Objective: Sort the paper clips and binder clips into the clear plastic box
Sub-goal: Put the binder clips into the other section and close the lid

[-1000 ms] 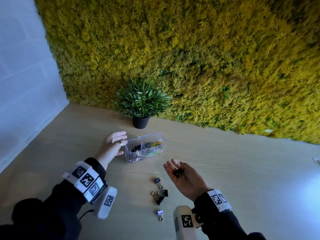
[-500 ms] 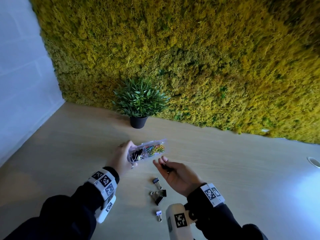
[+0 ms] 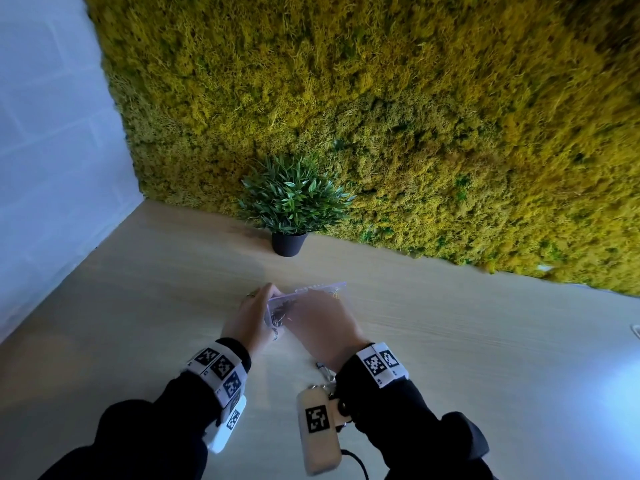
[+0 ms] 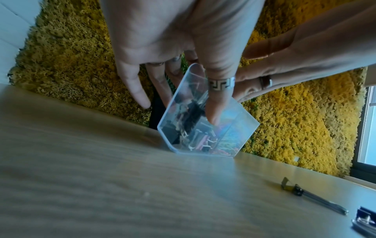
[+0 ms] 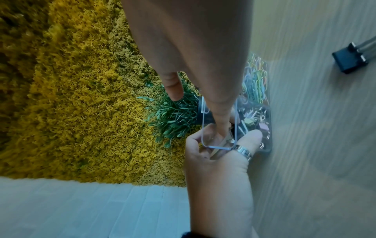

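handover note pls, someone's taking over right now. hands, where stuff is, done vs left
Left hand: grips the end of the clear plastic box, tilting it on the table.
Right hand: fingers reach into the box's binder-clip end; whether they hold a clip is hidden.
Done: coloured paper clips fill one compartment, binder clips the other.
Left: loose binder clips on the table, near the right wrist.

Wood-look table with potted plant, seemingly tilted box, binder clips
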Demonstrator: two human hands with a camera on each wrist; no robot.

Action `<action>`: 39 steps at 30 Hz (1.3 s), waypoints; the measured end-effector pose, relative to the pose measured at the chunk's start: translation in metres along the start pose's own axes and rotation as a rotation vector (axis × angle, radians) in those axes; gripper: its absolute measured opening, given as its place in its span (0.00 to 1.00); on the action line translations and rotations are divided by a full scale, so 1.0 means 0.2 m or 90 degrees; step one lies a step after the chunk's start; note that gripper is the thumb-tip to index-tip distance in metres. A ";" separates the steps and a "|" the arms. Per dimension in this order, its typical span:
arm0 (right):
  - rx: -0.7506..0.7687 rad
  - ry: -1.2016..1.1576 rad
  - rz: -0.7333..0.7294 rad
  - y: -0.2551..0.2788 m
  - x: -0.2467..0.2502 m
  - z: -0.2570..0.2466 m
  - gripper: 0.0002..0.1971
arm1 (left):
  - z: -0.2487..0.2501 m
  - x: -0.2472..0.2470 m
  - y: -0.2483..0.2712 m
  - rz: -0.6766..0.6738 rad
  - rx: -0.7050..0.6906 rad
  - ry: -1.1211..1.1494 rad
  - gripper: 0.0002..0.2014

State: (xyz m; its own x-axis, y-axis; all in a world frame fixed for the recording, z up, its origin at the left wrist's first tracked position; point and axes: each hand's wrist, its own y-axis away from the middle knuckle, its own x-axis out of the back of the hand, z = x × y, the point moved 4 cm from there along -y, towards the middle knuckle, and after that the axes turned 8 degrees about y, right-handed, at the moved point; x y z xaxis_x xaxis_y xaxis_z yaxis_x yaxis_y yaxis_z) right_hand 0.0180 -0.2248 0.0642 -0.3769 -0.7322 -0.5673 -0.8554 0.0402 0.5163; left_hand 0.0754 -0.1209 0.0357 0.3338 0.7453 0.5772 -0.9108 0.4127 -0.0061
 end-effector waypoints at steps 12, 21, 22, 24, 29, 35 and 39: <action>-0.008 0.553 0.009 0.24 0.41 -0.16 0.13 | -0.07 0.00 -0.10 -0.057 -0.007 0.093 0.30; 0.113 1.172 -0.119 0.30 0.53 0.14 0.34 | 0.19 -0.12 0.17 -0.004 -0.397 -0.023 0.18; 0.130 1.196 -0.111 0.29 0.53 0.16 0.34 | 0.21 -0.19 0.18 -0.100 -0.378 -0.066 0.21; 0.162 1.211 -0.086 0.28 0.53 0.19 0.32 | 0.18 -0.33 0.20 -0.296 -0.283 -0.192 0.30; 0.192 1.216 -0.035 0.25 0.55 0.19 0.22 | 0.13 -0.46 0.19 -0.387 -0.305 -0.359 0.19; 0.178 1.153 0.033 0.25 0.60 0.17 0.10 | 0.10 -0.40 0.14 -0.356 -0.222 -0.316 0.15; 0.126 1.195 0.023 0.22 0.60 0.17 0.17 | 0.07 -0.37 0.17 -0.375 -0.141 -0.296 0.14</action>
State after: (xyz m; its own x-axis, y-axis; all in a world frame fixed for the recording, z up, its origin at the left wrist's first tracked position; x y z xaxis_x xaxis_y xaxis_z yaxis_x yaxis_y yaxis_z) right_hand -0.0762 -0.2889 -0.0033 0.3137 -0.4165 0.8533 -0.9317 0.0381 0.3611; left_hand 0.0159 -0.1702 0.0043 0.5669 0.0949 0.8183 -0.5286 0.8038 0.2729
